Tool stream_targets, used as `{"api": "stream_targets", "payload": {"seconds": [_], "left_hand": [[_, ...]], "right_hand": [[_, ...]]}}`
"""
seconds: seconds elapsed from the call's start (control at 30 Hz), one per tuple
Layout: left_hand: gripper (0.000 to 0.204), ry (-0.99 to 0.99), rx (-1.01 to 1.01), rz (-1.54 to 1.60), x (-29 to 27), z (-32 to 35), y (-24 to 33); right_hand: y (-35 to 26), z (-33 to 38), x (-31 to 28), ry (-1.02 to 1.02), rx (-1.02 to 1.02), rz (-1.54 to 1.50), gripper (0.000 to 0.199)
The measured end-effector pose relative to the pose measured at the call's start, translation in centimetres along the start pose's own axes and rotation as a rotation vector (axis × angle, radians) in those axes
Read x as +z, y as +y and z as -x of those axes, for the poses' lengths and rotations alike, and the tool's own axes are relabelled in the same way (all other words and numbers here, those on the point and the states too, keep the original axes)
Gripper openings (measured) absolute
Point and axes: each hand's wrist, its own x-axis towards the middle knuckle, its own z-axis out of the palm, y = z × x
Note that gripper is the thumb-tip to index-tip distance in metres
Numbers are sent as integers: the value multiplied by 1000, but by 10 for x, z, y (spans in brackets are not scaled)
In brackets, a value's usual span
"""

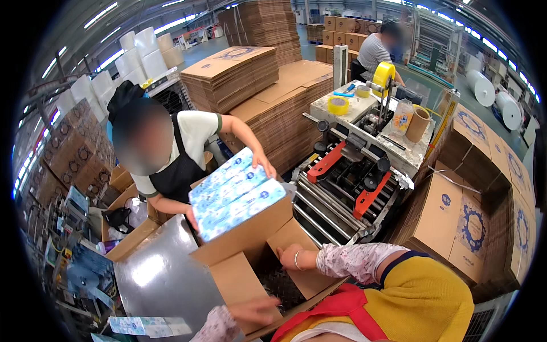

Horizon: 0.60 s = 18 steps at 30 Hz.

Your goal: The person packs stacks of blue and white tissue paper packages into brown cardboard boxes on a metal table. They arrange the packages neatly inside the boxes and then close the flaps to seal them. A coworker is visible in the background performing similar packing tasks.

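Note:
An open cardboard carton stands in front of me, its flaps spread and its inside dark. My right hand, with a bracelet at the wrist, curls its fingers over the edge of the right flap. Blurred by motion, my left hand is stretched out over the near end of the left flap, and nothing shows in it. Across the carton a co-worker holds a block of blue-and-white floral packs in both hands, at the carton's far side.
Left of the carton lies a shiny metal tabletop, with floral packs at its near edge. A roller conveyor with a tape sealing machine stands ahead right. Stacked flat cartons rise at right and behind. Another person works farther back.

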Motion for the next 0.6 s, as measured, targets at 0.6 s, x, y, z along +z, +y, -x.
{"api": "stream_targets", "payload": {"seconds": [0.6], "left_hand": [[88,1612,-54,426,37,-51,-50]], "right_hand": [[-17,15,-9,628,-323,10,56]]}}
